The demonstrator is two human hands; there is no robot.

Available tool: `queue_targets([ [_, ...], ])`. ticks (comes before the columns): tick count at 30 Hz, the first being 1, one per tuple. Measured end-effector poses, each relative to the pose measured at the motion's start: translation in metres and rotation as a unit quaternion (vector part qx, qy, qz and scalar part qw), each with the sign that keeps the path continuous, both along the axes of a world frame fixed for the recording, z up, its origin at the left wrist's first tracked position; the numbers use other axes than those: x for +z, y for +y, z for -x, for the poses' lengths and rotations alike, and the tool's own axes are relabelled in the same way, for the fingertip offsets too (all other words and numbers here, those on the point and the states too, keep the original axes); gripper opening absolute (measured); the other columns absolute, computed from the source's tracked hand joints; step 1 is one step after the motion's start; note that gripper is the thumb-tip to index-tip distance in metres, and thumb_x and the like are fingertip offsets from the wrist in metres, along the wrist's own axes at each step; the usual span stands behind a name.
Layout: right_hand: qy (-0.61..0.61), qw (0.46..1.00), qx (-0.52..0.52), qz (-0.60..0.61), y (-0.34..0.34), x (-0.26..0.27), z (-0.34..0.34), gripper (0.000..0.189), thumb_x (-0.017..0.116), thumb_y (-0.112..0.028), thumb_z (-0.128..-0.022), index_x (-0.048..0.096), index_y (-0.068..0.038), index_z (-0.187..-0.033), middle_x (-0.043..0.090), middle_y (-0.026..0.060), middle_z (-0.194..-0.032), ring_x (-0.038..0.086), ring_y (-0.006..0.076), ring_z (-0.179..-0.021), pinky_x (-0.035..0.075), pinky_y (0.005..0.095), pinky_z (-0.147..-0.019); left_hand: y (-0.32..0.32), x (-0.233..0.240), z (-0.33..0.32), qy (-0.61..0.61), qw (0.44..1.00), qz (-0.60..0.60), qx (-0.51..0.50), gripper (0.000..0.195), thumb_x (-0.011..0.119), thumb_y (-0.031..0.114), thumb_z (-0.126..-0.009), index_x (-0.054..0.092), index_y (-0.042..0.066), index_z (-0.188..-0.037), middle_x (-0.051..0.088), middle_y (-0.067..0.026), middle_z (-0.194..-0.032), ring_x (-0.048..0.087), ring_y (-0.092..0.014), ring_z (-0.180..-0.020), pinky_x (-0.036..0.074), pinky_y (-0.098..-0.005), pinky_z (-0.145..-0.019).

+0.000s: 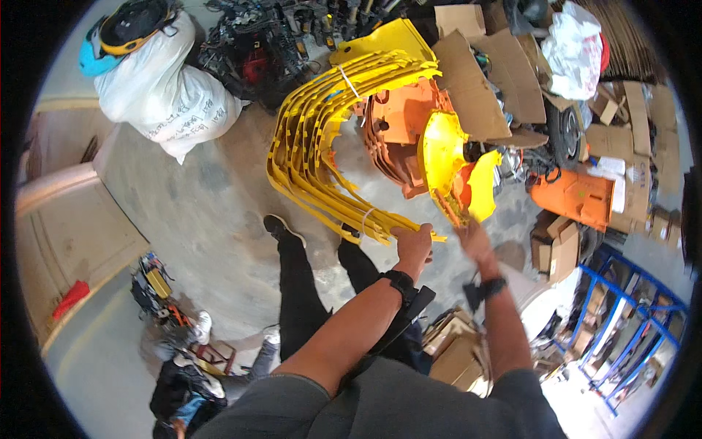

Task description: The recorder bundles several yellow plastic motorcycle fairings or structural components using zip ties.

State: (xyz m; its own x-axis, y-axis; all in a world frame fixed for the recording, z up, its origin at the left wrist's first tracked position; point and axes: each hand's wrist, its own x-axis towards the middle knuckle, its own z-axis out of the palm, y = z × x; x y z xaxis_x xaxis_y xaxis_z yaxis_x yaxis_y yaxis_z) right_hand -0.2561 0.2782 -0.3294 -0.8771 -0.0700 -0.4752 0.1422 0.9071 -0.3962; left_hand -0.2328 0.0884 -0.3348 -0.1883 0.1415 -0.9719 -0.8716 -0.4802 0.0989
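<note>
A bundle of nested yellow plastic panels [296,159], curved like a U, extends in front of me. White cable ties [366,218] bind it near both ends. My left hand [415,248] grips the bundle's near end. My right hand [475,244], blurred, is at the lower tip of a yellow curved panel [440,145]; its fingers are too smeared to show whether they hold it. Beside that panel is another yellow plastic piece [485,189]. Stacked orange plastic panels [406,118] lie inside the curve of the bundle.
White sacks [164,104] stand at the upper left, near dark machine parts [258,55]. Cardboard boxes [471,88] and an orange panel [576,197] line the right, above a blue metal rack [630,307]. Another person [186,392] is at lower left beside scattered tools [159,282].
</note>
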Motion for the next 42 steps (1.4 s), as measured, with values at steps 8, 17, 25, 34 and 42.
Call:
queue_targets([
  [8, -0.23, 0.95, -0.211, 0.022, 0.022, 0.023, -0.265, 0.05, 0.068, -0.024, -0.079, 0.056, 0.002, -0.12, 0.064, 0.0218, -0.111, 0.063, 0.0322, -0.102, 0.05, 0.0391, -0.086, -0.001, 0.071, 0.039, 0.187, 0.952, -0.181, -0.158, 0.073, 0.064, 0.042, -0.087, 0.029, 0.003, -0.138, 0.047, -0.0189, -0.132, 0.064, -0.031, -0.09, 0.052, -0.038, -0.063],
  [17, -0.291, 0.793, -0.513, 0.154, -0.086, 0.053, -0.37, 0.048, 0.064, -0.02, -0.081, 0.054, 0.003, -0.122, 0.068, 0.0155, -0.098, 0.066, 0.0204, -0.081, 0.055, 0.032, -0.067, -0.151, -0.027, -0.033, 0.428, 0.841, 0.003, -0.332, 0.066, 0.072, 0.029, -0.082, 0.043, -0.003, -0.133, 0.067, -0.0123, -0.107, 0.063, -0.014, -0.091, 0.049, -0.0264, -0.076],
  [25, -0.251, 0.759, -0.574, 0.179, -0.182, 0.094, -0.393, 0.045, 0.063, -0.018, -0.084, 0.054, 0.005, -0.122, 0.066, 0.0148, -0.094, 0.065, 0.0204, -0.082, 0.054, 0.0326, -0.068, -0.363, -0.061, -0.023, 0.362, 0.757, 0.186, -0.511, 0.053, 0.067, 0.025, -0.083, 0.052, 0.001, -0.128, 0.063, -0.0062, -0.079, 0.056, -0.013, -0.061, 0.046, -0.0275, -0.052],
  [34, -0.149, 0.753, -0.616, 0.177, -0.19, 0.118, -0.412, 0.047, 0.06, -0.024, -0.081, 0.059, 0.006, -0.117, 0.068, 0.0193, -0.091, 0.066, 0.0226, -0.075, 0.053, 0.0342, -0.069, -0.457, 0.013, -0.019, 0.222, 0.764, 0.31, -0.521, 0.057, 0.066, 0.02, -0.078, 0.051, -0.002, -0.128, 0.062, -0.0086, -0.082, 0.059, -0.013, -0.063, 0.046, -0.0292, -0.05],
  [42, -0.108, 0.722, -0.637, 0.247, -0.167, 0.105, -0.473, 0.044, 0.06, -0.022, -0.085, 0.056, 0.003, -0.121, 0.067, 0.0136, -0.091, 0.065, 0.0193, -0.079, 0.053, 0.0311, -0.065, -0.378, 0.077, -0.034, 0.283, 0.753, 0.28, -0.524, 0.051, 0.064, 0.017, -0.082, 0.049, 0.0, -0.129, 0.063, -0.0094, -0.086, 0.062, -0.019, -0.067, 0.049, -0.0309, -0.054],
])
